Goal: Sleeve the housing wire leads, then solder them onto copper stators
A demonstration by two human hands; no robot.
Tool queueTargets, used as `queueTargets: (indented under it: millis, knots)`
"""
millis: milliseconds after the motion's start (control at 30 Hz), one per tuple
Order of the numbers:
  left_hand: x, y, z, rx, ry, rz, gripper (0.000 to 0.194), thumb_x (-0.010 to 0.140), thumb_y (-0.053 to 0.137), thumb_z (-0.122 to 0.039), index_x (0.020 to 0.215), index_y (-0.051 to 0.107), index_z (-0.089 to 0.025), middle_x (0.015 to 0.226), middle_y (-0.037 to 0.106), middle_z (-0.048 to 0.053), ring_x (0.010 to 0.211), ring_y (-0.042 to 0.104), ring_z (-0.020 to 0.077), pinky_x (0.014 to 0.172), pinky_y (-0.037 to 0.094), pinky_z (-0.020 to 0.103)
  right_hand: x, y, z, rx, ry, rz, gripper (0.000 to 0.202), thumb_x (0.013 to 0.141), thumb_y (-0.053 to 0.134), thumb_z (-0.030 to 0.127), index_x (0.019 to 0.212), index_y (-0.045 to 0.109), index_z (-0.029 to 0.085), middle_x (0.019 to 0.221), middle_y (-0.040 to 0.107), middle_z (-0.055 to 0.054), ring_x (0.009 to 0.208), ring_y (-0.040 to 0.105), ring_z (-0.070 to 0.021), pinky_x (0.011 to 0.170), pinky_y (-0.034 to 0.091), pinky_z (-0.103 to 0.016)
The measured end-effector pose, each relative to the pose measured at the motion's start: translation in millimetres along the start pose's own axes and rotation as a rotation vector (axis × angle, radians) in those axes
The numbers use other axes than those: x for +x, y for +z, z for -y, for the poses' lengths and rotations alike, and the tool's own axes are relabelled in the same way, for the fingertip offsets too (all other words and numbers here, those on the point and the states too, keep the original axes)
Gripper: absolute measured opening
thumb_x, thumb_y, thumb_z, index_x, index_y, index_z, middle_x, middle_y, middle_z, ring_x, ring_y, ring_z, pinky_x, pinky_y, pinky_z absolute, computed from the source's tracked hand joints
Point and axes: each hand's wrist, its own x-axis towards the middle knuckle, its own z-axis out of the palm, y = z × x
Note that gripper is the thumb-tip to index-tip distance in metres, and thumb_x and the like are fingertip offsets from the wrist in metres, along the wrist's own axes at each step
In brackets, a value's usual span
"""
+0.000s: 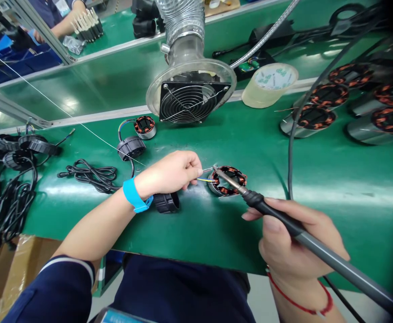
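Note:
A soldering iron lies in the grip of my right hand, fingers closed round its dark handle. Its metal tip reaches the upper left rim of a motor stator with copper windings, on the green bench. My left hand, a blue strap on its wrist, pinches a thin wire close to the tip. A yellow and blue wire runs beneath those fingers to the stator. Below the left wrist sits a black ring-shaped cap, partly hidden by the hand.
Ahead stands a fume extractor fan with a metal duct. Beside it is a tape roll. More stators stand at the right, behind a hanging cable. Coiled black cables and caps lie left. Across the partition, another person's arm shows.

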Motion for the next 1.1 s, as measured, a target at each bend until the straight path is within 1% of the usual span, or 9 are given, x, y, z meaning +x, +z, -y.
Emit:
queueTargets:
  millis: [67,133,233,333,567,900,1100]
  knots:
    - [0.0,0.5,-0.6,0.009,0.008,0.004,0.010,0.084,0.049,-0.014,0.075,0.051,-0.014,0.065,0.062,-0.001,0.046,0.051,0.0042,0.046,0.040,0.015,5.0,3.6,6.3,-0.033,-0.114,-0.049,0.025,0.081,0.066,0.021,0.105,0.064,0.023,0.079,0.069,-0.003,0.059,0.068,-0.0197,0.047,0.052,-0.032]
    - [0.1,1.0,-0.7,0.013,0.015,0.004,0.010,0.085,0.049,-0.015,0.075,0.051,-0.014,0.065,0.062,-0.001,0.047,0.051,0.0044,0.046,0.039,0.015,8.5,6.3,11.0,-0.044,-0.165,-0.045,0.027,0.081,0.065,0.018,0.107,0.065,0.022,0.078,0.069,-0.003,0.057,0.068,-0.0188,0.044,0.051,-0.030]
    - [0.4,1.5,0.2,0.001,0.018,0.003,0.010,0.085,0.049,-0.015,0.075,0.051,-0.015,0.065,0.062,-0.001,0.047,0.051,0.0045,0.046,0.039,0.016,9.5,7.9,13.5,-0.031,-0.157,-0.044,0.029,0.081,0.064,0.016,0.109,0.066,0.023,0.077,0.069,-0.004,0.058,0.067,-0.0196,0.045,0.051,-0.032]
    - [0.8,1.5,1.6,-0.019,0.016,0.000,0.010,0.085,0.049,-0.015,0.075,0.050,-0.015,0.066,0.062,-0.001,0.047,0.051,0.0041,0.046,0.040,0.016,8.4,7.2,13.4,-0.035,-0.120,-0.066,0.029,0.081,0.065,0.017,0.109,0.066,0.025,0.080,0.069,-0.005,0.059,0.068,-0.0200,0.045,0.052,-0.033]
    - [1.6,0.7,1.3,-0.035,0.003,-0.011,0.011,0.086,0.049,-0.013,0.075,0.050,-0.014,0.065,0.061,-0.002,0.046,0.050,0.0034,0.046,0.040,0.015,8.7,6.6,13.2,-0.038,-0.077,-0.055,0.026,0.083,0.065,0.020,0.108,0.066,0.025,0.083,0.069,-0.005,0.058,0.069,-0.0183,0.047,0.054,-0.031]
    - [1.8,0.1,0.6,-0.027,-0.001,-0.012,0.011,0.086,0.048,-0.012,0.076,0.050,-0.014,0.065,0.060,-0.002,0.047,0.049,0.0035,0.047,0.039,0.016,10.5,7.2,13.3,-0.054,-0.106,-0.094,0.019,0.083,0.065,0.024,0.102,0.066,0.021,0.084,0.069,-0.005,0.056,0.069,-0.0169,0.044,0.054,-0.028]
    - [2.0,-0.3,0.5,-0.008,0.003,-0.015,0.012,0.087,0.048,-0.014,0.076,0.050,-0.014,0.065,0.059,-0.002,0.047,0.048,0.0036,0.047,0.039,0.017,11.2,7.0,12.1,-0.040,-0.122,-0.035,0.025,0.082,0.065,0.018,0.107,0.066,0.021,0.080,0.069,-0.004,0.058,0.069,-0.0172,0.048,0.055,-0.029]
